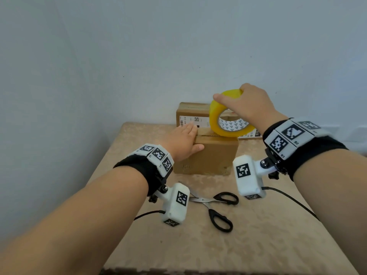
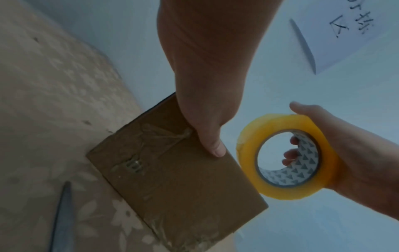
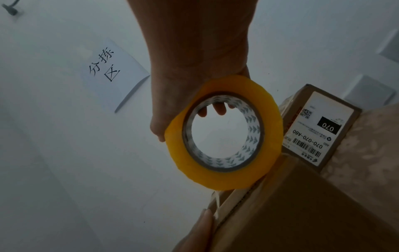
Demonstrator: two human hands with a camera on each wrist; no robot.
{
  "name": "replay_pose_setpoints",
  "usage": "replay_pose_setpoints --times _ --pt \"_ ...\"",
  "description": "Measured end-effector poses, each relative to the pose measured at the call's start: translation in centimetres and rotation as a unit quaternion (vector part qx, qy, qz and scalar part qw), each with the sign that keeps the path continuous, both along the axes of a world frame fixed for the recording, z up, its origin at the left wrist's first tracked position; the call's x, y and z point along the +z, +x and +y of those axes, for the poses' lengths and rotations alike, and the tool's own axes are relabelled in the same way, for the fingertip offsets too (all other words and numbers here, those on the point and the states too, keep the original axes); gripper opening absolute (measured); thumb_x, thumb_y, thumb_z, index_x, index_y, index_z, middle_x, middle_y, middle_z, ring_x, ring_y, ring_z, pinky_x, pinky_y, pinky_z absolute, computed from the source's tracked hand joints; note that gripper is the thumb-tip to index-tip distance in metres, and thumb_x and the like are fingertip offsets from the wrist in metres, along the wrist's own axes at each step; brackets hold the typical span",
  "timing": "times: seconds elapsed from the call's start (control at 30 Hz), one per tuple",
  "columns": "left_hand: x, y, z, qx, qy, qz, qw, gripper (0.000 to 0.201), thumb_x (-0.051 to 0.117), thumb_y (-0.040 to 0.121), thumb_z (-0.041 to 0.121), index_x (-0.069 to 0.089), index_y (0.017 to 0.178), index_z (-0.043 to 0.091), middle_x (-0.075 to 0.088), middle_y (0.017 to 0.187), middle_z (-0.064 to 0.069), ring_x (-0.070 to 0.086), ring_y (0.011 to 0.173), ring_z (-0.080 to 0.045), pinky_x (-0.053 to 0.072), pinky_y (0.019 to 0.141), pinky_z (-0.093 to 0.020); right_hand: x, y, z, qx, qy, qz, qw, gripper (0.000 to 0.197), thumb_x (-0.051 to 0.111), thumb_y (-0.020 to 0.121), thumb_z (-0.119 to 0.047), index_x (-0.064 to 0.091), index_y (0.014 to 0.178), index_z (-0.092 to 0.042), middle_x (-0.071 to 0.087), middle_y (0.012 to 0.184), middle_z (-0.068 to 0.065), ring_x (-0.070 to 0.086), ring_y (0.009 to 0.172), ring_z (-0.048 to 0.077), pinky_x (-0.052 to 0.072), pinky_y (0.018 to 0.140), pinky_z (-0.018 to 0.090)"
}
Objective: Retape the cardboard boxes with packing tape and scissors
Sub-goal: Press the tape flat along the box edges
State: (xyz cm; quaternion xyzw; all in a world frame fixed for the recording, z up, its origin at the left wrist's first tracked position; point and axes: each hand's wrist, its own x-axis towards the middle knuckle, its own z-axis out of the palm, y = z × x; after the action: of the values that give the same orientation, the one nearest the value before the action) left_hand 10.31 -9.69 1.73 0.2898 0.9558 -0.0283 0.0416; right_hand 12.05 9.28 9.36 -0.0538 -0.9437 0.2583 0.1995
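Observation:
A small cardboard box (image 1: 214,155) (image 2: 183,179) (image 3: 302,213) stands mid-table. My left hand (image 1: 182,139) (image 2: 205,85) lies flat on its top left edge, thumb down the front face. In the right wrist view one left fingertip (image 3: 202,226) presses a pale tape strip (image 3: 218,202) at the top seam. My right hand (image 1: 250,104) (image 2: 356,153) (image 3: 194,68) grips a yellow tape roll (image 1: 215,118) (image 2: 248,153) (image 3: 215,177) upright over the box's far right corner, fingers inside the core. Black-handled scissors (image 1: 216,203) (image 2: 62,218) lie spread apart in front of the box, untouched.
Against the wall behind stands another cardboard box (image 1: 190,112) (image 3: 356,116) with printed shipping labels. A beige patterned cloth (image 1: 258,235) covers the table, whose front edge is close to me. A handwritten paper sign (image 2: 345,34) (image 3: 112,73) hangs on the wall. Thin cables trail from both wrist cameras.

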Motion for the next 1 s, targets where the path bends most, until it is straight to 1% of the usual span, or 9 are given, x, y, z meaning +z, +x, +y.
replay_pose_setpoints --times 0.2,0.3,0.37,0.47,0.6,0.73,0.87,0.93,1.0 --pt "0.3 -0.1 -0.4 0.019 0.118 -0.026 0.992 0.085 0.046 0.095 0.048 -0.002 0.151 0.005 0.016 0.158 -0.011 0.023 0.142 -0.025 0.021 0.114 -0.033 2.8 0.6 -2.0 -0.010 -0.014 0.036 0.999 0.050 0.064 0.079 -0.053 0.037 0.061 -0.015 0.038 0.058 -0.002 0.039 0.055 0.015 0.027 0.050 0.030" --pt "0.0 -0.1 -0.6 0.033 0.143 -0.036 0.988 0.089 0.050 0.094 0.047 -0.006 0.151 0.007 0.023 0.155 -0.012 0.029 0.138 -0.026 0.028 0.111 -0.036 3.9 0.5 -3.0 -0.004 -0.040 0.026 0.999 0.049 0.065 0.074 -0.051 0.036 0.056 -0.015 0.039 0.051 -0.002 0.047 0.054 0.020 0.033 0.053 0.030" --pt "-0.1 0.0 -0.6 0.031 0.127 -0.028 0.991 0.088 0.048 0.094 0.048 -0.006 0.151 0.007 0.017 0.157 -0.011 0.026 0.140 -0.026 0.026 0.112 -0.036 4.1 0.5 -2.3 -0.013 -0.041 0.008 0.999 0.048 0.066 0.073 -0.049 0.037 0.056 -0.015 0.038 0.052 -0.002 0.046 0.055 0.021 0.033 0.054 0.032" --pt "-0.2 -0.1 -0.6 0.019 0.105 -0.017 0.994 0.084 0.045 0.095 0.049 -0.002 0.151 0.006 0.014 0.158 -0.010 0.027 0.139 -0.026 0.025 0.112 -0.035 3.9 1.2 0.2 -0.047 0.037 -0.039 0.997 0.048 0.066 0.075 -0.052 0.044 0.059 -0.012 0.043 0.057 0.001 0.045 0.057 0.020 0.032 0.054 0.030" --pt "-0.1 -0.4 -0.6 0.003 0.087 -0.010 0.996 0.081 0.041 0.095 0.051 0.002 0.151 0.007 0.017 0.158 -0.009 0.027 0.140 -0.024 0.024 0.113 -0.033 2.3 1.9 2.9 -0.091 0.128 -0.085 0.984 0.048 0.065 0.074 -0.056 0.047 0.061 -0.012 0.048 0.060 0.002 0.051 0.067 0.026 0.040 0.069 0.036" --pt "-0.1 -0.2 -0.5 0.003 0.071 -0.008 0.997 0.085 0.042 0.094 0.055 0.001 0.152 0.007 0.006 0.160 -0.007 0.014 0.145 -0.021 0.015 0.117 -0.032 0.0 1.9 4.0 -0.095 0.106 -0.121 0.982 0.046 0.064 0.074 -0.055 0.051 0.064 -0.012 0.051 0.064 0.003 0.055 0.071 0.027 0.044 0.076 0.039" --pt "-0.2 -0.1 -0.3 0.014 0.080 -0.006 0.997 0.090 0.047 0.089 0.059 0.004 0.152 0.009 0.009 0.160 -0.006 0.016 0.145 -0.021 0.015 0.117 -0.032 -2.1 1.7 4.5 -0.105 0.107 -0.127 0.980 0.046 0.063 0.072 -0.055 0.057 0.085 -0.012 0.058 0.083 0.005 0.059 0.085 0.029 0.048 0.082 0.039" --pt "-0.2 -0.2 -0.3 0.015 0.083 -0.004 0.996 0.090 0.049 0.089 0.058 0.006 0.152 0.009 0.013 0.159 -0.006 0.019 0.144 -0.021 0.017 0.115 -0.032 -3.0 1.6 4.8 -0.107 0.110 -0.133 0.979 0.046 0.062 0.073 -0.057 0.056 0.077 -0.011 0.060 0.077 0.005 0.060 0.082 0.028 0.050 0.080 0.038" --pt "-0.3 -0.4 -0.4 0.013 0.083 -0.001 0.996 0.089 0.049 0.089 0.057 0.009 0.152 0.008 0.017 0.158 -0.007 0.023 0.142 -0.022 0.020 0.115 -0.032 -3.7 1.4 5.0 -0.103 0.099 -0.137 0.980 0.047 0.062 0.074 -0.057 0.052 0.065 -0.011 0.057 0.066 0.003 0.060 0.072 0.025 0.047 0.069 0.033"
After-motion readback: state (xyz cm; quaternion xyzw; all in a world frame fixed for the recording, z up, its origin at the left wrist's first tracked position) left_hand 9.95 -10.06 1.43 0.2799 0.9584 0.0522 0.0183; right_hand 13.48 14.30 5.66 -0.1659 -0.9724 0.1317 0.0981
